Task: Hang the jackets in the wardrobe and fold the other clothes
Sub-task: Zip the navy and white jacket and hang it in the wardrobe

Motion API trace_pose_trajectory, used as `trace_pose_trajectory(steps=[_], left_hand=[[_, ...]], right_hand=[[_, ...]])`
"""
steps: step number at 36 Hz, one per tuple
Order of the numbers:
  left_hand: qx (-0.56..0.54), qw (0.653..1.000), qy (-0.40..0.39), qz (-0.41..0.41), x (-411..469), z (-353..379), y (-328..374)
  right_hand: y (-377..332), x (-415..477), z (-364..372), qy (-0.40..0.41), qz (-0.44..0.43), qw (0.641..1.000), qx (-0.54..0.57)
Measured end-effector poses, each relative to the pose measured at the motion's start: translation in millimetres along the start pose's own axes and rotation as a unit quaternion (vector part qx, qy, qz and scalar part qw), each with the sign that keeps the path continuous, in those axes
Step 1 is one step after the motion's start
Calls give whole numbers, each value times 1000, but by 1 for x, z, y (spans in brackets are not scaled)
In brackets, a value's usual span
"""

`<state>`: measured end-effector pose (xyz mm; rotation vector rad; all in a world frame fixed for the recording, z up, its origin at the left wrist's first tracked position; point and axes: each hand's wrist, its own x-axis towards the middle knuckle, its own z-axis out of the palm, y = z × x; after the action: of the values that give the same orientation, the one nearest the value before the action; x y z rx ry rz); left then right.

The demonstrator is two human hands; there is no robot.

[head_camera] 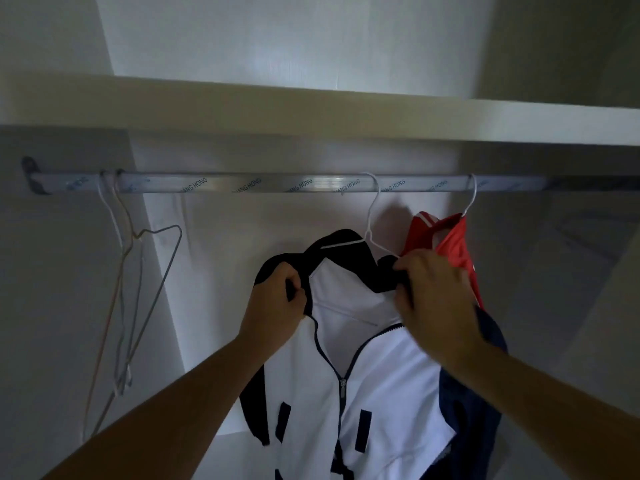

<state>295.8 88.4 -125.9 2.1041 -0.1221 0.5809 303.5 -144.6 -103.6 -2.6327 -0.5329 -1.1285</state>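
At the left end of the rail (263,184), a few empty wire hangers (136,289) are being left dangling, unused. Moving right, the dark left shoulder of the white and navy jacket (388,375) is being gripped by the left hand (277,296), fingers curled into the cloth beside the collar. The jacket is being carried by a white hanger (371,216), hooked over the rail just past its middle, and the zip is being left partly open down the front. On the far side of the collar, the dark edge is being pinched by the right hand (433,289), thumb and fingers closed on the cloth. Nearer the right end of the rail, a red garment (452,244) is being carried on a hanger of its own, just beside the jacket; whether the two are touching cannot be told.

As for progress, it is being judged that one garment is hung and this jacket is up and only being straightened on its hanger. Any folding is being left for later, it seems: no other clothes are being shown here.
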Motion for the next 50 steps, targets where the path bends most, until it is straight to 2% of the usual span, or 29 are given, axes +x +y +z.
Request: trace_pose_trajectory(steps=[1,2,3,4,6,8,11,13,18,21,23,27,29,31,33,35,36,38,40,42,46,50], left_hand=[[-8,1000,-3,-6,-1,0,0],[-17,1000,-5,-12,-1,-1,0],[-30,999,-6,-20,-1,-1,0],[-45,999,-6,-29,-1,-1,0],[-77,996,-8,-49,-1,-1,1],[-103,993,-11,-64,-2,0,2],[-123,990,-9,-74,-3,2,1],[-134,988,-3,-77,-4,3,1],[-161,984,7,-79,-2,2,0],[-161,984,-2,-75,-4,1,-2],[-161,984,-3,-72,-5,1,-4],[-175,982,4,-68,-9,-1,-11],[-199,978,12,-67,-13,0,-14],[-229,971,20,-68,-21,4,-21],[-258,962,31,-83,-34,12,-34],[-235,964,22,-121,-53,24,-53],[-194,970,-1,-149,-64,32,-64],[-63,973,-94,-202,-87,51,-85],[47,960,-203,-188,-107,71,-97],[98,953,-247,-143,-116,90,-97],[160,967,-179,-85,-107,115,-80],[246,951,-181,-50,-101,120,-80]], right_hand=[[-9,-13,4,-25,-61,998,-3],[-16,-26,9,-85,-94,992,1],[-21,-38,18,-162,-82,983,9],[-24,-49,30,-237,-36,971,20],[-26,-67,55,-322,105,938,77],[-29,-79,78,-376,217,892,126],[-36,-94,105,-427,295,843,137],[-42,-103,119,-425,333,832,127],[-57,-106,140,-350,389,849,69],[-60,-107,148,-342,405,846,51],[-58,-108,149,-348,386,852,55],[-53,-114,140,-392,277,876,49],[-49,-116,131,-418,239,874,67],[-47,-117,121,-438,240,855,143],[-45,-115,111,-453,260,820,233],[-45,-111,100,-460,289,790,285],[-47,-107,95,-465,306,776,298],[-49,-99,87,-484,348,733,328],[-49,-91,80,-485,415,674,371],[-46,-86,74,-478,443,640,409],[-39,-82,66,-474,445,585,485],[-37,-74,59,-410,467,568,539]])
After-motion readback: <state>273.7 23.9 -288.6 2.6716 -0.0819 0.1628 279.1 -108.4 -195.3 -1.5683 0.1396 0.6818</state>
